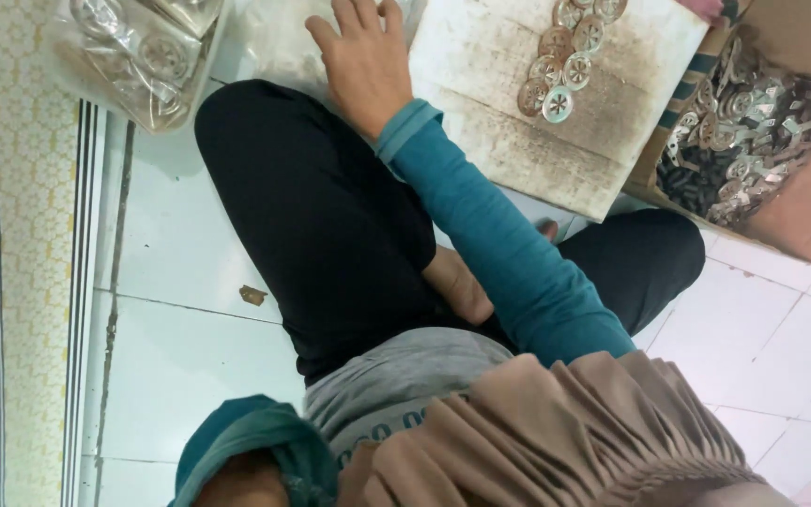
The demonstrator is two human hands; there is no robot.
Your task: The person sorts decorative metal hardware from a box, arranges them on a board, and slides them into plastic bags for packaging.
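Hand by the stained board of round silver metal discs

The right hand, teal-sleeved, lies spread and holding nothing beside the worn white board; the left hand is out of sight. A cardboard box of metal parts sits right, bagged discs left.

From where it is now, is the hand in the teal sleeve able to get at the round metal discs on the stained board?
Probably yes. The hand lies just beside the board, and nothing stands between it and the discs heaped on the board's top; only a short sideways reach seems needed.
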